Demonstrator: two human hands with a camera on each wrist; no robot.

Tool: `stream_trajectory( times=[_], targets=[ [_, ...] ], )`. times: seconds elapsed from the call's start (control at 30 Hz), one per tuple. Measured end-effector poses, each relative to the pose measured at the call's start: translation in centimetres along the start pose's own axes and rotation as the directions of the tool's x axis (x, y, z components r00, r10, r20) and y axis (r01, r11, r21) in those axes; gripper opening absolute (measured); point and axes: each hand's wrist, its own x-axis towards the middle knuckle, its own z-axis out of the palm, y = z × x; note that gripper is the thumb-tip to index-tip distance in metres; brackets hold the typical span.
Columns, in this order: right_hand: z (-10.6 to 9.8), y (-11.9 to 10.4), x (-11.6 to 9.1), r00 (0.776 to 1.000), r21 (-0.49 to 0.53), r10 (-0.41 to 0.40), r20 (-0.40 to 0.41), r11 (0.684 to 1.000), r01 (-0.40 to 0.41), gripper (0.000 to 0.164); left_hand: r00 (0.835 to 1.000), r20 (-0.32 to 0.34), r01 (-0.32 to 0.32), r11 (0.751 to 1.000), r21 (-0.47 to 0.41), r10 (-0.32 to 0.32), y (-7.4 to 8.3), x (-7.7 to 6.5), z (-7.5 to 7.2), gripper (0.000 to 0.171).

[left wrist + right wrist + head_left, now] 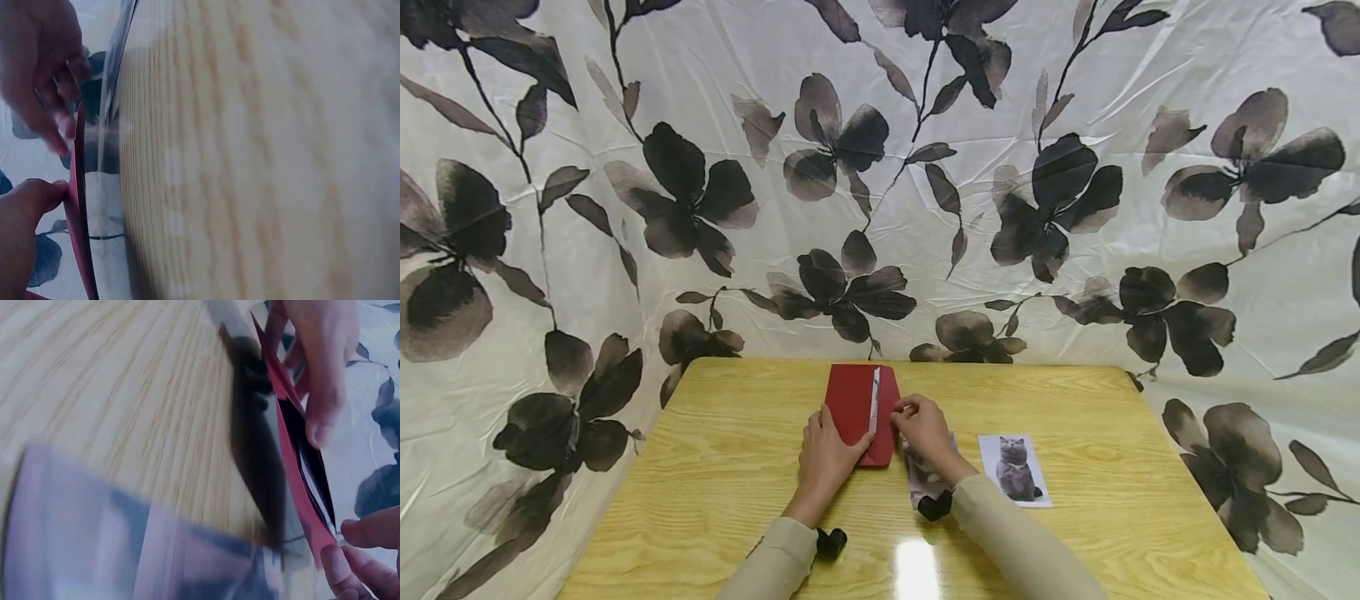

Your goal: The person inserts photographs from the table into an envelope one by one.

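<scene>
A red envelope (pixel 852 404) lies near the table's back edge, its flap side to the right. Inside its mouth a white paper edge (pixel 315 478) shows as a narrow strip. My left hand (pixel 829 450) holds the envelope by its near left part, thumb on top and fingers along the side. At the flap's right edge, my right hand (pixel 922 429) pinches with thumb and index fingertip close together. Beneath the right wrist lies a printed picture (pixel 920 485), partly hidden by the hand. To the right, a card with a grey cat (pixel 1017 471) lies face up.
The light wood table (pixel 737 483) ends just behind the envelope. A floral curtain (pixel 865 217) hangs behind and at both sides. Small black devices sit at both wrists, the left device (pixel 831 543) close over the table.
</scene>
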Motion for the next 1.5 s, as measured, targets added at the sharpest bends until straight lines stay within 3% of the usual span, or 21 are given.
stream_trajectory(
  times=[0.37, 0.87, 1.03, 1.23, 1.5],
  targets=[
    [-4.0, 1.4, -1.8, 1.0, -0.113, 0.009, 0.02, 0.994, -0.007, 0.025, 1.0, 0.004, -0.003, 1.0, -0.002, 0.003, -0.1, 0.1, 0.1, 0.111],
    [-7.0, 3.4, -4.7, 0.999, -0.198, 0.051, 0.008, 0.979, -0.048, 0.028, 1.0, 0.009, -0.009, 1.0, -0.013, 0.009, -0.1, 0.0, -0.1, 0.109],
    [-7.9, 3.8, -6.0, 0.997, -0.273, 0.075, 0.026, 0.96, -0.065, 0.029, 1.0, 0.019, -0.011, 1.0, -0.02, 0.011, -0.2, 0.1, 0.0, 0.11],
    [-8.6, 4.6, -7.5, 0.999, -0.404, 0.037, 0.016, 0.914, -0.028, 0.039, 1.0, 0.025, -0.006, 0.999, -0.033, 0.007, -0.2, -0.1, 0.1, 0.11],
    [-8.9, 4.9, -8.6, 1.0, -0.461, 0.017, -0.011, 0.887, -0.02, 0.047, 1.0, 0.008, -0.023, 0.999, -0.026, 0.024, -0.2, 0.0, 0.2, 0.109]
  ],
)
